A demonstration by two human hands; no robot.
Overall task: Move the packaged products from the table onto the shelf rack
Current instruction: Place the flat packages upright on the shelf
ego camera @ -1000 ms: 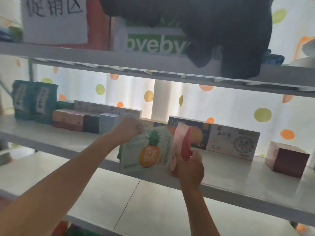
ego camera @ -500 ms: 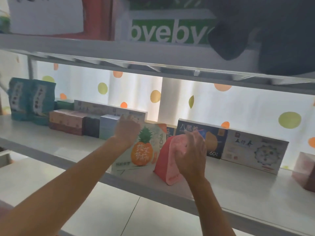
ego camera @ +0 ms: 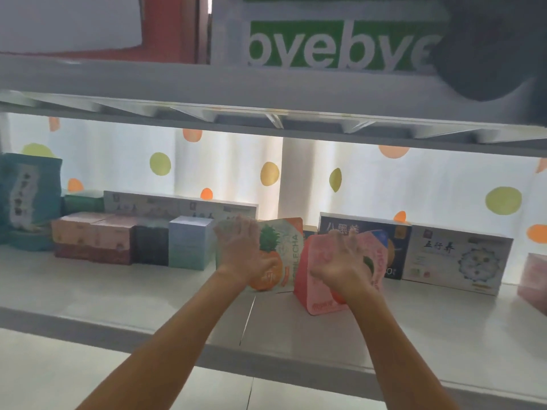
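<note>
A pale green pouch with a pineapple picture (ego camera: 282, 250) stands upright on the middle shelf (ego camera: 148, 294) of the rack. My left hand (ego camera: 242, 250) grips its upper left part. Just to its right stands a pink pouch (ego camera: 318, 279), bottom resting on the shelf. My right hand (ego camera: 343, 261) clasps its front and top, covering most of its print. Both pouches stand in front of the back row of boxes.
Behind the pouches stand a dark blue box (ego camera: 364, 229) and a white box (ego camera: 455, 258). To the left are a light blue box (ego camera: 189, 247), pink boxes (ego camera: 91, 241) and teal bags (ego camera: 28, 196). A "byebye" box (ego camera: 325, 39) sits on the upper shelf.
Both pouches moved deeper onto the middle shelf and now stand upright side by side. The pink pouch turned to face forward. The camera came closer and lower.
</note>
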